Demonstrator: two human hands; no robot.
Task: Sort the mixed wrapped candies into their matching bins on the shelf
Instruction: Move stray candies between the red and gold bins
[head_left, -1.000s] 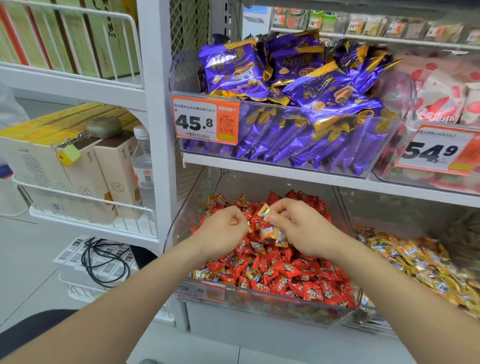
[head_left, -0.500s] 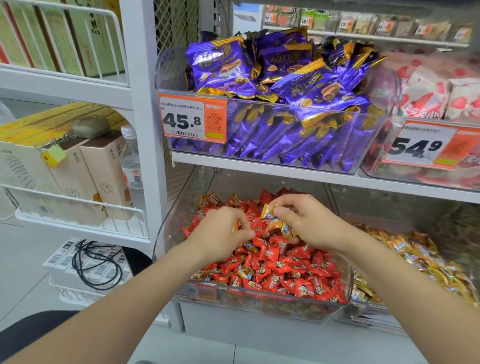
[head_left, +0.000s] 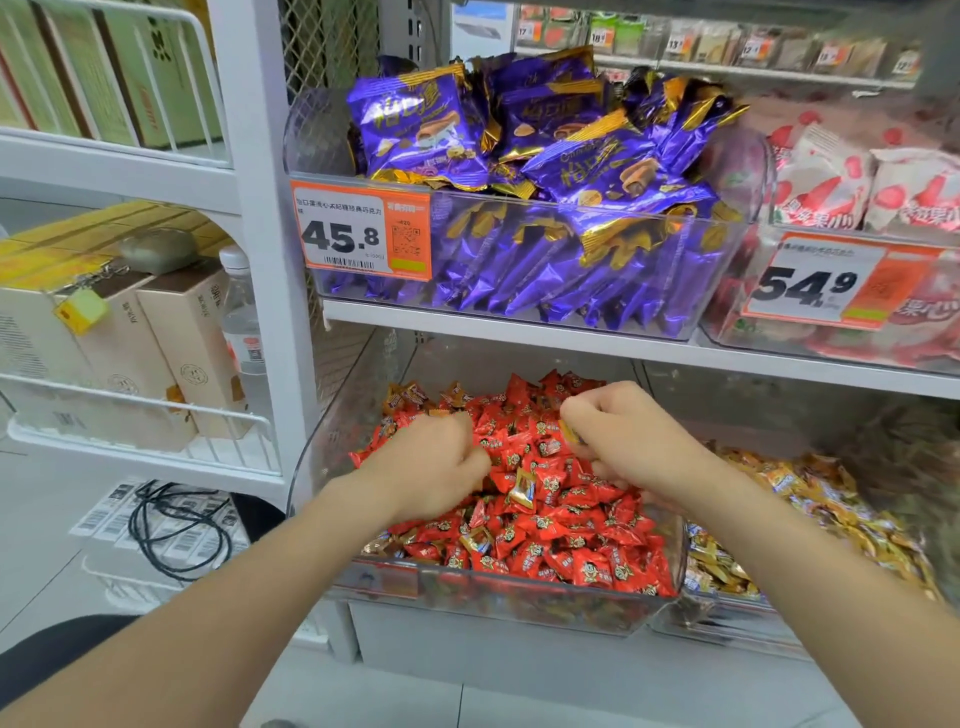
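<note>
Head view: your right hand (head_left: 618, 441) has closed tighter over the gold candies (head_left: 570, 432) that showed plainly a second ago. Only a sliver of wrapper now peeps out by the thumb, above the middle of the red-candy bin (head_left: 519, 605). Your left hand (head_left: 431, 467) has barely shifted. It sits knuckles-up in the red candies (head_left: 561, 545) toward the bin's left wall, fingers curled under. Blur hides whether they pinch anything, so you cannot tell from here.

So the right hand's pick looks gathered and ready to go, judging by that closed fist. Its home is likely the gold-candy bin (head_left: 727, 621), just beside the red bin's right wall on the same shelf.

The sorting is far from done. A stray gold candy (head_left: 522, 488) lies on the pile between your hands, and more gold wrappers (head_left: 405, 397) cluster at the back left corner. Others show along the front edge.
</note>
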